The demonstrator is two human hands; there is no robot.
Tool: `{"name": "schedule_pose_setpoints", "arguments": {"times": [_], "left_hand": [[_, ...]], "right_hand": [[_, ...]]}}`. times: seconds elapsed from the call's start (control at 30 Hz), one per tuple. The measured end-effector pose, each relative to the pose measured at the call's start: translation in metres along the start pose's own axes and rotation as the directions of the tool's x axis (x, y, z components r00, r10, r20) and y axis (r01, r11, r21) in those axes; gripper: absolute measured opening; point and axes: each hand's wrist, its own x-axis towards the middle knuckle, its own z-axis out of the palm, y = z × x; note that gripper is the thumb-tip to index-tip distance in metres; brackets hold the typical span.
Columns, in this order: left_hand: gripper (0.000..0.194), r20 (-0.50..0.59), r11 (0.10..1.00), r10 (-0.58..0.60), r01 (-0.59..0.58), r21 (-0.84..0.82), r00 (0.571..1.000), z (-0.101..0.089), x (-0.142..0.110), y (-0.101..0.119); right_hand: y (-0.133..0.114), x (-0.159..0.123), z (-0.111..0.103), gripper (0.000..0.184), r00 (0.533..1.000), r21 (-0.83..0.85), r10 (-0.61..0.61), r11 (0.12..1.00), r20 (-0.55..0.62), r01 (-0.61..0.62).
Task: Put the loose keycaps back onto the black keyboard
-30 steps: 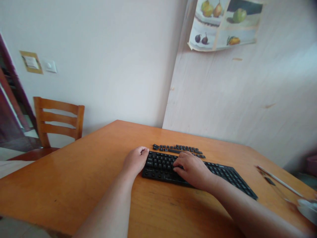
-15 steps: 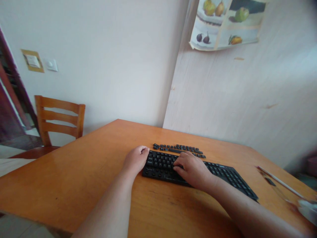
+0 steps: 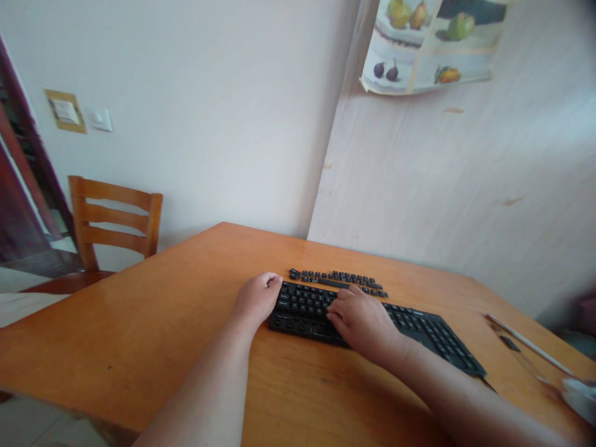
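Observation:
A black keyboard (image 3: 305, 304) lies on the wooden table, with empty key positions along its near left edge. My left hand (image 3: 258, 301) is closed round its far left corner, thumb on top. My right hand (image 3: 361, 320) rests over the keyboard's middle. Its thumb and fingers are drawn together low against the keys, and whatever is between the fingertips is hidden. Just beyond the keyboard, loose black keycaps (image 3: 354, 277) are laid out in rows, along with a long space bar keycap (image 3: 331, 283).
On the table's right side lie a thin pale stick (image 3: 528, 343), a small dark object (image 3: 510, 343) and a whitish item (image 3: 580, 397). A wooden chair (image 3: 116, 214) stands beyond the table's left edge. Fruit pictures (image 3: 433, 46) hang on the wall behind.
The view has shifted slightly. Both hands stay in nearly the same places on the keyboard, and the loose keycaps look unchanged.

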Motion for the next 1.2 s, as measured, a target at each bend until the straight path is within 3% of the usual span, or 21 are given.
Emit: {"name": "schedule_pose_setpoints", "arguments": {"times": [0.3, 0.5, 0.87, 1.2], "left_hand": [[0.036, -0.001, 1.0, -0.006, 0.006, 0.019, 1.0, 0.0, -0.001, 0.001], [0.034, 0.0, 1.0, 0.018, -0.018, 0.01, 1.0, 0.001, 0.0, -0.002], [0.034, 0.008, 1.0, -0.007, 0.007, 0.03, 1.0, -0.002, -0.001, 0.003], [0.035, -0.005, 1.0, 0.0, 0.0, 0.017, 1.0, 0.0, 0.001, -0.001]], "right_hand": [[-0.021, -0.01, 0.005, 0.024, 0.995, -0.174, -0.025, 0.984, 0.094, 0.041], [-0.028, -0.014, 0.006, 0.034, 0.989, -0.239, 0.002, 0.97, 0.147, 0.034], [-0.029, -0.012, 0.008, 0.03, 0.987, -0.198, 0.007, 0.98, 0.163, 0.025], [-0.01, -0.013, -0.018, 0.031, 0.997, -0.095, 0.03, 0.995, 0.071, -0.023]]}}
